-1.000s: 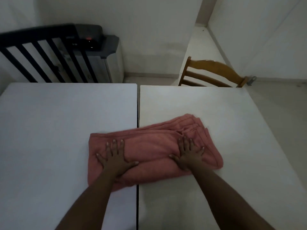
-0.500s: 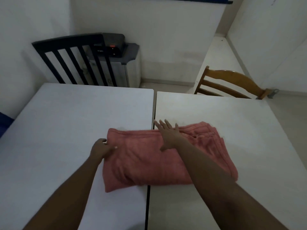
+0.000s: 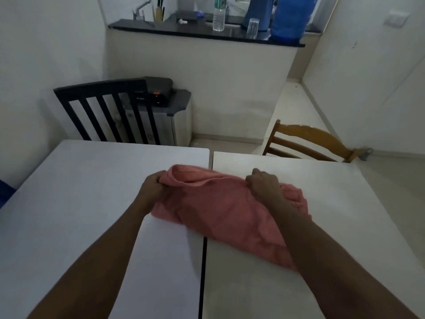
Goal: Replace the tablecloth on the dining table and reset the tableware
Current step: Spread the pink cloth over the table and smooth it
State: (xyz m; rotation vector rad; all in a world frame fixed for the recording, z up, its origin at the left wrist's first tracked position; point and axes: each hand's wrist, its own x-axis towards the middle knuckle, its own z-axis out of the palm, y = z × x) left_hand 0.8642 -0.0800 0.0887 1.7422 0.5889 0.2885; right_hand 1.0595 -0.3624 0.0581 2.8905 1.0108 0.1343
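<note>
A folded pink cloth (image 3: 220,208) lies across the seam between two white table tops (image 3: 92,203). My left hand (image 3: 154,189) grips the cloth's far left corner and has raised it off the table. My right hand (image 3: 264,186) grips the far edge to the right, also lifted a little. The near part of the cloth still rests on the table. My right forearm covers its near right part.
A black slatted chair (image 3: 103,111) stands behind the left table top, a wooden chair (image 3: 308,141) behind the right one. A grey appliance (image 3: 170,116) sits by the wall. On the dark counter (image 3: 207,33) stand a bottle, a glass and blue containers.
My hands went from pressing flat on the cloth to gripping its far edge and lifting it. The camera tilted up, bringing the counter into view.
</note>
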